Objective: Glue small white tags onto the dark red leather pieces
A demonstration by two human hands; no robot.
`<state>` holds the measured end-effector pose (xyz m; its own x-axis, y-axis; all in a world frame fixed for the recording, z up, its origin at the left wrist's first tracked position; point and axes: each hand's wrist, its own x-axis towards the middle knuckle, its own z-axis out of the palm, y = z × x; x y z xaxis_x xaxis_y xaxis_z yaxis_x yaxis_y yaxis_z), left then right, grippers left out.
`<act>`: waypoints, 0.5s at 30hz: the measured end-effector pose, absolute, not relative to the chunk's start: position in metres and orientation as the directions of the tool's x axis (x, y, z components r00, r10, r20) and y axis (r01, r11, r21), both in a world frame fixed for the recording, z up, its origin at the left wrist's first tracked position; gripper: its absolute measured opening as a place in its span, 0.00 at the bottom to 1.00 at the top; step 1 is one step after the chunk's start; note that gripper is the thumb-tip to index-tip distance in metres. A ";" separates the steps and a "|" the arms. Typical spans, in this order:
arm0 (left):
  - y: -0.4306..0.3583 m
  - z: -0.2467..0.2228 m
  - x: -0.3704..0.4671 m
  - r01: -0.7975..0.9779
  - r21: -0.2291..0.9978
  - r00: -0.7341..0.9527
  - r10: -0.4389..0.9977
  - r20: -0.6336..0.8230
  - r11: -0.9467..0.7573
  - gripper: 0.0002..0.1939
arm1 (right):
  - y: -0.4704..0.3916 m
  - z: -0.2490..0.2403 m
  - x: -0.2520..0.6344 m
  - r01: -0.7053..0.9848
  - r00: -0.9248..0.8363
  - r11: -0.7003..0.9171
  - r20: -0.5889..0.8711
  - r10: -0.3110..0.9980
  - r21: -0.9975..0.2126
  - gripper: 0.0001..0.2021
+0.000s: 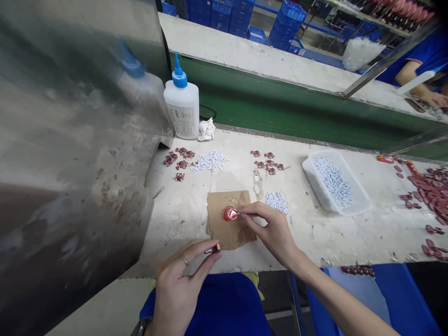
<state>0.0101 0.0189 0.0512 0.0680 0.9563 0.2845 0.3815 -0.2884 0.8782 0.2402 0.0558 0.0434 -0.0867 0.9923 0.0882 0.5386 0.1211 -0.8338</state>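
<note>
My left hand (182, 275), with a ring on one finger, pinches a small brown figure (214, 249) between thumb and fingertips near the table's front edge. In the middle, a round red cap (230, 213) holding a shiny wet liquid lies on a piece of brown cardboard (220, 235). My right hand (269, 228) is closed in a pinch at the cap's right rim. A small thin piece (239, 213) shows at its fingertips, pointing into the cap; its kind is too small to tell. Beside that hand lies a pile of tiny white-and-blue pieces (277, 201).
A white bottle (182, 109) with a blue nozzle stands behind, beside crumpled tissue (206, 129). Several brown figures (269, 163) lie farther back. A translucent tub (360, 205) contains more tiny pieces. A metal panel (77, 163) walls the left. Another person's hand (434, 99) is at upper right.
</note>
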 end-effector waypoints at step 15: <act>0.018 0.072 0.013 0.401 0.844 0.113 0.934 0.339 -0.355 0.10 | 0.021 0.103 0.207 0.165 -0.177 0.109 0.080 0.981 -0.980 0.10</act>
